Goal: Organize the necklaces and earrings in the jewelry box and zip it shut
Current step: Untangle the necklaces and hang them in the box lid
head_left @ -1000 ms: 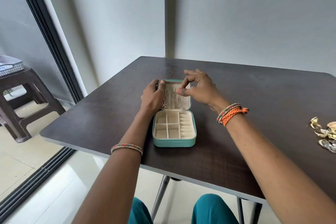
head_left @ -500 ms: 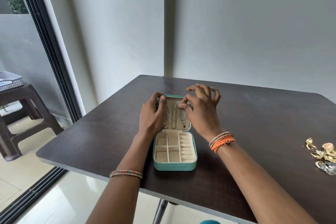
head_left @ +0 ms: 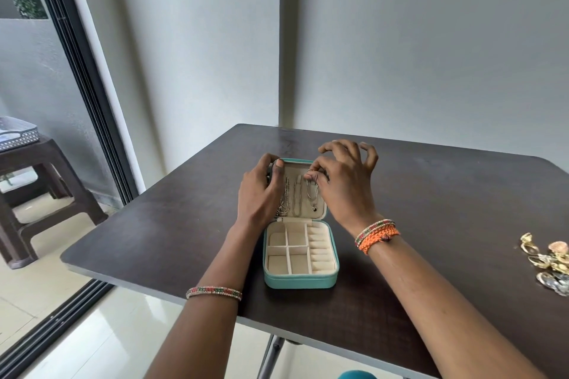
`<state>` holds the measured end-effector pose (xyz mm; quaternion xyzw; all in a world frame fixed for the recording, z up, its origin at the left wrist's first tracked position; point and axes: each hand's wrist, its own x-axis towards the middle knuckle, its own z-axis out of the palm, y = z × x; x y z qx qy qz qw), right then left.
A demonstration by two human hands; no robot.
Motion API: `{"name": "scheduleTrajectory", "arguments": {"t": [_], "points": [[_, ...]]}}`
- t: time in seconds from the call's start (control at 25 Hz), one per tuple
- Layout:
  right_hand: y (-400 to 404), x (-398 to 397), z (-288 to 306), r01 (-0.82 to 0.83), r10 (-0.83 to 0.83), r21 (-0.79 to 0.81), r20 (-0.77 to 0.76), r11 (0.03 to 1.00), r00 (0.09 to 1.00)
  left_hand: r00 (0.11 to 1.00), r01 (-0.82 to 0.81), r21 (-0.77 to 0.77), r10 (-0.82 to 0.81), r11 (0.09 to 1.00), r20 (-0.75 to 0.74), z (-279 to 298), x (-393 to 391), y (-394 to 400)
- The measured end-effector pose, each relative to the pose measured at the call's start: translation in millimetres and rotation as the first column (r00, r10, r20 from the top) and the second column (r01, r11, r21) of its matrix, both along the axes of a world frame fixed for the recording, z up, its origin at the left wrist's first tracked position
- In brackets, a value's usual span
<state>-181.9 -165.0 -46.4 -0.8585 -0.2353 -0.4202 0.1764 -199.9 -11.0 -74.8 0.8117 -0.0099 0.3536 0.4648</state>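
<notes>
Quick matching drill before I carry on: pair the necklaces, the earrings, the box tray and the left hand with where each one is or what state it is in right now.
Things:
1. necklaces
2. earrings
3. box tray
4. left hand

Places or states:
A. loose on the table, far right
B. holding the lid's left edge
C. hanging inside the open lid
D. compartments with nothing in them

Pairs: 1-C, 2-A, 3-D, 4-B

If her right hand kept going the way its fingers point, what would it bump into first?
Probably the open lid of the jewelry box: the right hand already pinches the top of the right-hand necklace hanging there, fingertips aimed left and down into the lining. Depth is hard to judge.
</notes>
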Motion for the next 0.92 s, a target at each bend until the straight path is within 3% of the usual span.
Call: {"name": "scheduleTrajectory", "arguments": {"t": [0.32, 0.48, 0.56, 0.64, 0.72, 0.92], "points": [[-2.3, 3.3, 1.9, 0.037, -0.036, 0.024, -0.008, 0.999, 0.999, 1.0, -0.011, 0.011, 0.011, 1.0, 0.009, -0.7, -1.7, -0.1], [-6.5, 6.3, 12.2, 0.052, 0.005, 0.175, -0.311, 0.983, 0.951, 0.998, -0.009, 0.025, 0.008, 1.0, 0.069, 1.9, -3.7, -1.2], [-12.5, 8.7, 18.7, 0.06, 0.121, 0.31, -0.535, 0.949, 0.836, 0.993, -0.012, 0.05, 0.005, 0.999, 0.121, 3.4, -5.5, -2.8], [-18.5, 13.8, 20.7, 0.042, 0.389, 0.529, -0.673, 0.847, 0.629, 0.984, -0.006, 0.07, -0.007, 0.998, 0.18, 4.6, -8.2, -4.1], [-23.1, 14.5, 19.5, 0.064, 0.602, 0.687, -0.675, 0.724, 0.426, 0.973, 0.009, 0.078, -0.026, 0.997, 0.228, 5.2, -10.5, -5.2], [-30.9, 10.8, 18.5, 0.127, 0.683, 0.711, -0.701, 0.692, 0.205, 0.954, -0.017, 0.125, -0.022, 0.992, 0.3, 6.6, -15.7, -9.0]]}}
